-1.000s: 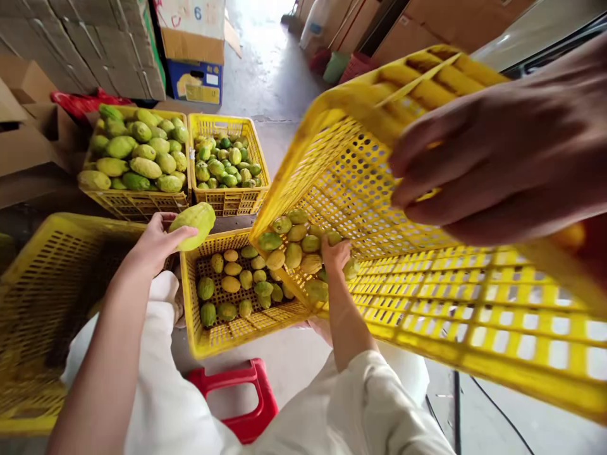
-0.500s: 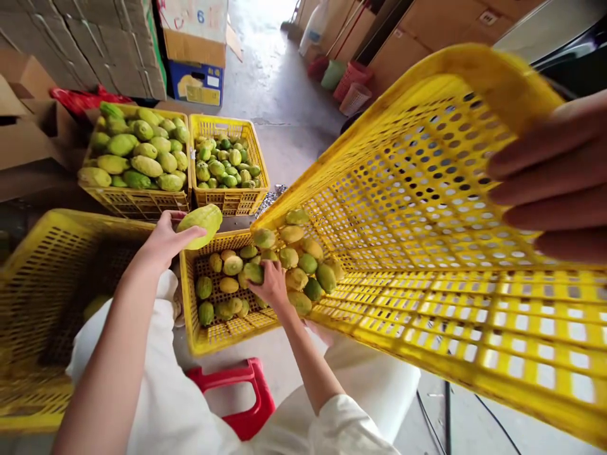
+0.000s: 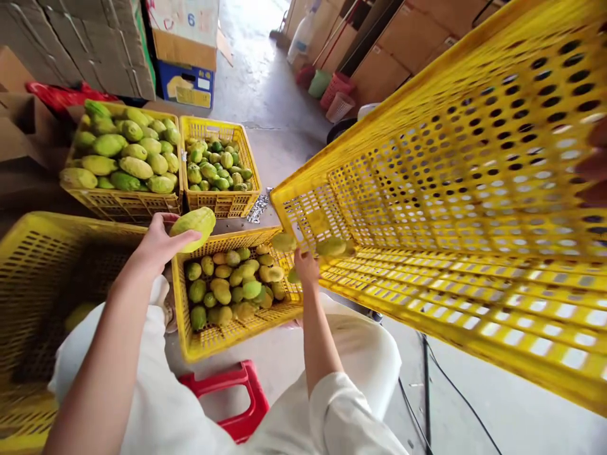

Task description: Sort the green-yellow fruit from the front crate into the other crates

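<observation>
My left hand (image 3: 159, 243) is closed around a large yellow-green ribbed fruit (image 3: 194, 227), held above the left end of a low yellow crate. That low crate (image 3: 183, 335) stands before my knees with several smaller yellow and green fruits (image 3: 237, 278) in it. At the low crate's right end, my right hand (image 3: 308, 266) is raised at the mouth of a tilted yellow crate (image 3: 427, 265). Its fingers point up and look apart, slightly blurred. Loose fruits (image 3: 283, 242) surround it, and another fruit (image 3: 331, 246) lies inside the tilted crate's lower end.
Two crates of fruit, a larger-fruit crate (image 3: 123, 202) and a smaller-fruit crate (image 3: 222, 203), stand behind. A deep yellow crate (image 3: 95, 230) is at my left. Another person's hand (image 3: 592, 167) is at the tilted crate's side. A red stool (image 3: 251, 392) and cables (image 3: 427, 392) are below.
Most fruits have rolled from the tilted crate into the low crate, which is fuller. My right hand has moved right, off a green fruit. My left hand still holds its fruit.
</observation>
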The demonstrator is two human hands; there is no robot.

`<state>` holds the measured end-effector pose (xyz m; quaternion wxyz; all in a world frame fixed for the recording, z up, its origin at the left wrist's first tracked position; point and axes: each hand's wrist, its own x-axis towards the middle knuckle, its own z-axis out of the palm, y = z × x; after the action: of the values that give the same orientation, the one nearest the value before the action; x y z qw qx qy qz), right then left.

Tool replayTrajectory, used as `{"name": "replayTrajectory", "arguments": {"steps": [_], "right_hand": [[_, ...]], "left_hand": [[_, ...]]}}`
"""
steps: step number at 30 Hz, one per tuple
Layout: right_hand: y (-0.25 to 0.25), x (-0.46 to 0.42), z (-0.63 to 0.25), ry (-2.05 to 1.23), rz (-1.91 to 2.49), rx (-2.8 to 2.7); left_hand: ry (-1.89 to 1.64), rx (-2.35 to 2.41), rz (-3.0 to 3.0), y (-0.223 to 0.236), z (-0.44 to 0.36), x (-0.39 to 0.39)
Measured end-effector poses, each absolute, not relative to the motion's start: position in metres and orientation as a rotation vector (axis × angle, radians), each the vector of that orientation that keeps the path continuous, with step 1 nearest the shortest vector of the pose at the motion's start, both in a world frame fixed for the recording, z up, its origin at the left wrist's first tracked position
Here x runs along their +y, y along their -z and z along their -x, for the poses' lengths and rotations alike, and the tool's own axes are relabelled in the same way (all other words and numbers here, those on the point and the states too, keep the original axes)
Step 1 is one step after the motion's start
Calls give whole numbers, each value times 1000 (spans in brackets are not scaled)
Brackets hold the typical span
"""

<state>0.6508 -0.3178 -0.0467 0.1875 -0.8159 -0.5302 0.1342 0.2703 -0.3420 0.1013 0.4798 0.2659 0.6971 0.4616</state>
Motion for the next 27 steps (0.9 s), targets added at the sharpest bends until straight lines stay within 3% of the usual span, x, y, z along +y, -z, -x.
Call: {"name": "replayTrajectory", "arguments": {"steps": [6, 11, 15, 17, 20, 23, 27], "right_hand": [[18, -359, -574, -280, 2352, -1585], [-35, -354, -588, 20, 2336, -1606], [-64, -345, -611, -410, 2854, -1466], [-67, -357, -614, -562, 2902, -1486], [-47, -399, -607, -437, 2735, -1588], [6, -446, -584, -302, 2289, -1814], [93, -467, -548, -556, 1977, -2016]], "left_hand": [[-1101, 1736, -659, -100, -270, -342], [-1099, 1709, -696, -98, -268, -344], [-1102, 1750, -734, -93, -267, -345], [-1104, 1737, -744, -88, -265, -344], [-1126, 1731, -750, -82, -264, -344], [-1133, 1746, -763, -83, -268, -343], [-1116, 1782, -767, -88, -276, -343]]}}
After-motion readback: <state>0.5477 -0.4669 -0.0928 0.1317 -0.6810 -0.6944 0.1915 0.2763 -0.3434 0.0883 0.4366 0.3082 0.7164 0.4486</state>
